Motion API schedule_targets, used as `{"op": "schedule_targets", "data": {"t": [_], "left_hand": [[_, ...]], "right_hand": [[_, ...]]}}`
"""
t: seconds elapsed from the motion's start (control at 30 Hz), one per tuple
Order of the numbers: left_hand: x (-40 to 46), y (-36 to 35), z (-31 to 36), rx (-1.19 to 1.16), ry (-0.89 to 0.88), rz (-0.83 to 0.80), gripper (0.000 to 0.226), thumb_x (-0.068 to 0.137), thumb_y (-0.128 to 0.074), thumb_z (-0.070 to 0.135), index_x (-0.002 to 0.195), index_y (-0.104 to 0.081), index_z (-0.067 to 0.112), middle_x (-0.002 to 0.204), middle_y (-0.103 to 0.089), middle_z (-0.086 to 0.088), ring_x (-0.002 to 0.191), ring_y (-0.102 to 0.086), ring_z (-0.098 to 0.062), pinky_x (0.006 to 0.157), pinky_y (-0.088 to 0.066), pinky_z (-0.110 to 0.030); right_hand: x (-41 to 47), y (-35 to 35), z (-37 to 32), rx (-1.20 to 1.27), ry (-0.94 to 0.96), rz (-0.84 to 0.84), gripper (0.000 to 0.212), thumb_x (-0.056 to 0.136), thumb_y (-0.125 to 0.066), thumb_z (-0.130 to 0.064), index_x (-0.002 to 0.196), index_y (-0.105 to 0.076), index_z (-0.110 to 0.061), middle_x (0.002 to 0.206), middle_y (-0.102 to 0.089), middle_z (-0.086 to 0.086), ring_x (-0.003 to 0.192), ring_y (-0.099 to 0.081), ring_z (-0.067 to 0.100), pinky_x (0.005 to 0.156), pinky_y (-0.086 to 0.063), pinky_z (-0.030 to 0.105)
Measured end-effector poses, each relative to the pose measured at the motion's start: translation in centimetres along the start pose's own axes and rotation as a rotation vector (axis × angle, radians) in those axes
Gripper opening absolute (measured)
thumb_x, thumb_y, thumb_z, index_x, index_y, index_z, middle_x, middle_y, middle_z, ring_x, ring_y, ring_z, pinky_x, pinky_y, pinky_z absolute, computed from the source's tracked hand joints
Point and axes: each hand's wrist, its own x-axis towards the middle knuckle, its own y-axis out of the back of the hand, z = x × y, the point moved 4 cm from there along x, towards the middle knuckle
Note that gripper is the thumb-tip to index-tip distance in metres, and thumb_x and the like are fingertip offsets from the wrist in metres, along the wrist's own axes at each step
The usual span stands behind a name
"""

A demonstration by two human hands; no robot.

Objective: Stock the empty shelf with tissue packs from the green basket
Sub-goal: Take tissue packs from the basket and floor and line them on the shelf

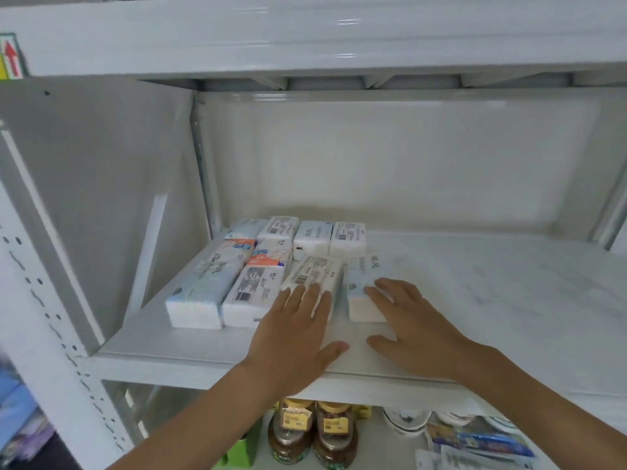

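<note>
Several white and pale-blue tissue packs lie in rows on the left part of the white shelf [492,300]. My left hand [291,337] lies flat with straight fingers touching the near end of a white pack with a barcode label [314,271]. My right hand [410,330] is spread flat, its fingers resting on the near end of the rightmost pale-blue pack [364,283]. Neither hand grips anything. The green basket is out of view.
The shelf's right half is bare. A white side panel [101,205] stands to the left and a shelf board [305,35] runs overhead. Below the shelf sit two jars [312,432], bowls [407,420] and flat packets [481,442].
</note>
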Motion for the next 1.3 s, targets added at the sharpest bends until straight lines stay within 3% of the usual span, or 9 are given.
{"op": "schedule_targets", "data": {"t": [0.23, 0.37, 0.57, 0.7, 0.9, 1.0, 1.07, 1.17, 1.3], "left_hand": [[2.0, -0.8, 0.7, -0.013, 0.042, 0.009, 0.098, 0.091, -0.007, 0.076, 0.164, -0.019, 0.011, 0.172, -0.02, -0.015, 0.158, -0.02, -0.033, 0.129, -0.01, -0.044], [3.8, -1.0, 0.0, -0.037, 0.088, -0.039, 0.093, 0.098, -0.024, 0.075, 0.164, -0.018, 0.011, 0.172, -0.019, -0.016, 0.158, -0.02, -0.033, 0.13, -0.014, -0.044], [5.7, -0.5, -0.5, -0.146, 0.147, -0.087, 0.098, 0.096, -0.023, 0.079, 0.164, -0.023, 0.009, 0.171, -0.023, -0.017, 0.157, -0.022, -0.034, 0.129, -0.018, -0.046], [7.0, 0.5, -1.1, -0.219, 0.174, -0.166, 0.094, 0.098, -0.027, 0.076, 0.163, -0.026, 0.007, 0.17, -0.024, -0.019, 0.156, -0.022, -0.037, 0.128, -0.018, -0.045], [8.8, 1.4, -1.5, -0.279, 0.213, -0.27, 0.087, 0.099, -0.029, 0.075, 0.159, -0.039, 0.012, 0.167, -0.026, -0.019, 0.143, -0.04, -0.044, 0.115, -0.038, -0.05], [8.8, 1.2, -2.3, -0.333, 0.236, -0.198, 0.079, 0.101, -0.029, 0.072, 0.151, -0.049, 0.015, 0.154, -0.042, -0.015, 0.132, -0.051, -0.039, 0.106, -0.045, -0.05], [8.8, 0.9, -2.7, -0.332, 0.245, -0.142, 0.073, 0.101, -0.03, 0.071, 0.144, -0.055, 0.018, 0.145, -0.05, -0.011, 0.13, -0.052, -0.034, 0.106, -0.043, -0.05], [9.2, 0.4, -3.6, -0.278, 0.249, -0.073, 0.067, 0.101, -0.033, 0.069, 0.143, -0.057, 0.021, 0.144, -0.052, -0.006, 0.133, -0.049, -0.03, 0.11, -0.038, -0.051], [9.8, -0.1, -4.5, -0.208, 0.236, -0.112, 0.065, 0.1, -0.038, 0.068, 0.147, -0.054, 0.026, 0.15, -0.048, -0.003, 0.139, -0.044, -0.028, 0.114, -0.031, -0.053]], "right_hand": [[2.1, -1.6, -0.8, -0.053, -0.022, -0.066, 0.103, 0.095, -0.053, -0.059, 0.167, 0.011, -0.024, 0.174, 0.02, -0.007, 0.161, 0.02, 0.025, 0.129, -0.02, 0.042], [4.0, -1.8, -0.8, -0.017, -0.032, 0.022, 0.096, 0.093, -0.049, -0.062, 0.167, -0.001, -0.024, 0.174, 0.005, -0.006, 0.162, 0.008, 0.026, 0.124, -0.033, 0.045], [6.1, -2.2, -0.6, 0.031, -0.037, 0.044, 0.095, 0.088, -0.048, -0.057, 0.166, -0.006, -0.023, 0.173, -0.002, -0.002, 0.162, 0.004, 0.027, 0.123, -0.036, 0.047], [7.2, -1.8, -0.3, 0.064, -0.043, 0.142, 0.086, 0.087, -0.049, -0.053, 0.165, -0.024, -0.023, 0.17, -0.022, 0.001, 0.158, -0.019, 0.026, 0.119, -0.042, 0.042], [7.9, -1.5, 1.5, 0.179, -0.037, 0.23, 0.069, 0.091, -0.065, -0.031, 0.157, -0.046, -0.025, 0.159, -0.043, -0.004, 0.14, -0.045, 0.023, 0.112, -0.043, 0.034], [7.3, -1.5, 2.5, 0.332, -0.02, 0.227, 0.065, 0.091, -0.068, -0.019, 0.153, -0.049, -0.021, 0.157, -0.044, -0.003, 0.141, -0.043, 0.023, 0.112, -0.036, 0.028], [6.7, -1.5, 3.2, 0.409, -0.017, 0.256, 0.063, 0.092, -0.068, -0.014, 0.153, -0.048, -0.017, 0.159, -0.04, 0.0, 0.147, -0.039, 0.021, 0.12, -0.035, 0.034], [6.5, -1.6, 3.7, 0.428, -0.043, 0.253, 0.067, 0.095, -0.068, -0.019, 0.156, -0.041, -0.016, 0.162, -0.033, 0.002, 0.15, -0.035, 0.021, 0.123, -0.036, 0.043], [6.5, -0.8, 3.6, 0.386, -0.075, 0.14, 0.068, 0.099, -0.066, -0.027, 0.159, -0.036, -0.015, 0.163, -0.028, 0.004, 0.148, -0.039, 0.023, 0.119, -0.039, 0.044]]}}
